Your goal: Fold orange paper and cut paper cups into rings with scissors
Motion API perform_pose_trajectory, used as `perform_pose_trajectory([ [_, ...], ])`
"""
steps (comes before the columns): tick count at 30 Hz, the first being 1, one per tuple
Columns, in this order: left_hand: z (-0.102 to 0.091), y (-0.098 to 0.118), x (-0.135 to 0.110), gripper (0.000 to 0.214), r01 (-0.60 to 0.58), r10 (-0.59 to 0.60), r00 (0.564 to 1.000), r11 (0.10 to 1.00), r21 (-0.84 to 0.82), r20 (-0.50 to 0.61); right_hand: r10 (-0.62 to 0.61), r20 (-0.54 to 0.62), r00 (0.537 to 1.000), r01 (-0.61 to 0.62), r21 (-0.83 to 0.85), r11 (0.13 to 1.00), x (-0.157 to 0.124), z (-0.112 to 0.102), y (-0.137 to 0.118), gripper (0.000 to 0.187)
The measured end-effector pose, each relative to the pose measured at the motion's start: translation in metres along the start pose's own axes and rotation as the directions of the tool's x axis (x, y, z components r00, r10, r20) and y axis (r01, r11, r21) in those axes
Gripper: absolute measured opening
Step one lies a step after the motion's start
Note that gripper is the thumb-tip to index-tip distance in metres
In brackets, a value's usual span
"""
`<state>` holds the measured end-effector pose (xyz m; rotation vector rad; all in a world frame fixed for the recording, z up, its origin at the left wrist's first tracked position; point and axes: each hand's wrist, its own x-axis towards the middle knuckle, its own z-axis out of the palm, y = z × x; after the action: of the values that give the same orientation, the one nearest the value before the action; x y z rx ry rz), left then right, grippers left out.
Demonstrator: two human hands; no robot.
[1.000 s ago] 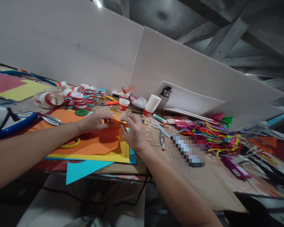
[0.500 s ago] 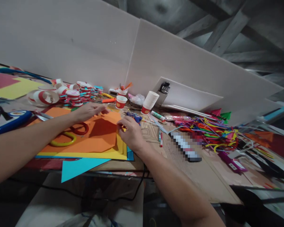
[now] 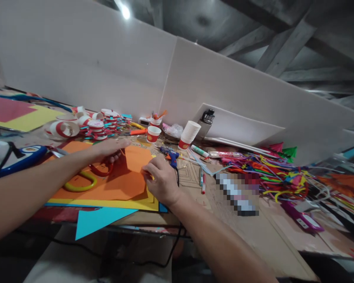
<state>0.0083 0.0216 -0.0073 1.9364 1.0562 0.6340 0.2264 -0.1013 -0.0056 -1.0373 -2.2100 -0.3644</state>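
Observation:
An orange paper sheet (image 3: 118, 182) lies on a yellow sheet (image 3: 106, 202) near the table's front edge. Its far right corner (image 3: 137, 157) is folded up and stands raised. My right hand (image 3: 161, 181) is closed, pinching the sheet's right edge near the fold. My left hand (image 3: 112, 148) reaches over the sheet with fingers stretched out, touching the lifted flap from behind. Scissors with a red and a yellow handle (image 3: 85, 177) rest on the orange sheet, just under my left wrist.
A blue glue gun (image 3: 172, 156) lies right of the paper. Paper cups (image 3: 188, 133), cut cup rings (image 3: 76, 124) and markers (image 3: 203, 181) crowd the back. Colourful pipe cleaners (image 3: 271, 169) fill the right. A cyan triangle (image 3: 97, 220) overhangs the front edge. White boards (image 3: 224, 86) wall the back.
The orange corner has been lifted and folded up. My left hand moved back off the sheet's middle, uncovering the scissors; my right hand slid nearer along the paper's edge.

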Motion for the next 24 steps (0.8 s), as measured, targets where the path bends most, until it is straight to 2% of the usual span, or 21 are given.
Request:
perform_pose_trajectory([
  [1, 0.001, 0.001, 0.0, 0.051, 0.121, -0.121, 0.993, 0.985, -0.123, 0.008, -0.005, 0.005, 1.0, 0.005, -0.003, 1.0, -0.001, 0.001, 0.0, 0.014],
  [2, 0.002, 0.002, 0.0, 0.043, 0.187, -0.19, 0.982, 0.956, -0.224, 0.009, -0.009, 0.015, 1.0, 0.009, -0.006, 1.0, -0.001, 0.002, 0.0, 0.013],
  [4, 0.004, 0.003, 0.0, 0.033, 0.231, -0.252, 0.968, 0.885, -0.405, 0.002, -0.017, 0.048, 0.999, 0.016, 0.008, 1.0, -0.002, 0.003, -0.001, 0.012],
  [6, 0.004, 0.004, 0.002, 0.033, 0.189, -0.236, 0.971, 0.819, -0.541, -0.019, -0.025, 0.089, 0.996, 0.019, 0.068, 0.997, -0.002, 0.002, -0.003, 0.006],
  [8, 0.003, 0.003, 0.006, 0.034, 0.136, -0.227, 0.972, 0.759, -0.637, -0.063, -0.018, 0.102, 0.995, -0.001, 0.181, 0.983, -0.001, 0.0, -0.005, 0.013],
  [9, 0.002, 0.002, 0.007, 0.034, 0.103, -0.221, 0.971, 0.738, -0.667, -0.095, 0.016, 0.085, 0.996, -0.036, 0.237, 0.971, -0.001, -0.002, -0.006, 0.02],
  [11, -0.001, 0.0, 0.009, 0.032, 0.027, -0.201, 0.965, 0.713, -0.701, -0.168, 0.172, 0.013, 0.985, -0.167, 0.318, 0.933, 0.0, -0.004, -0.004, 0.03],
  [12, -0.001, -0.001, 0.01, 0.031, -0.008, -0.183, 0.964, 0.705, -0.709, -0.193, 0.282, -0.028, 0.959, -0.256, 0.345, 0.903, 0.001, -0.004, -0.002, 0.035],
  [14, -0.002, 0.0, 0.01, 0.029, -0.068, -0.144, 0.963, 0.692, -0.718, -0.23, 0.503, -0.059, 0.862, -0.442, 0.396, 0.805, 0.002, -0.002, 0.003, 0.045],
  [16, -0.001, 0.003, 0.009, 0.027, -0.109, -0.116, 0.961, 0.678, -0.727, -0.252, 0.63, 0.048, 0.775, -0.568, 0.49, 0.661, 0.004, 0.004, 0.008, 0.052],
  [17, -0.001, 0.006, 0.008, 0.027, -0.124, -0.102, 0.961, 0.669, -0.733, -0.256, 0.644, 0.139, 0.752, -0.601, 0.548, 0.583, 0.005, 0.007, 0.01, 0.051],
  [20, 0.001, 0.012, 0.004, 0.026, -0.137, -0.066, 0.971, 0.63, -0.765, -0.228, 0.57, 0.351, 0.743, -0.625, 0.667, 0.405, 0.005, 0.018, 0.013, 0.034],
  [24, 0.001, 0.015, -0.002, 0.032, -0.018, -0.038, 0.998, 0.581, -0.814, -0.049, 0.557, 0.385, 0.736, -0.619, 0.715, 0.323, 0.003, 0.023, 0.015, 0.031],
])
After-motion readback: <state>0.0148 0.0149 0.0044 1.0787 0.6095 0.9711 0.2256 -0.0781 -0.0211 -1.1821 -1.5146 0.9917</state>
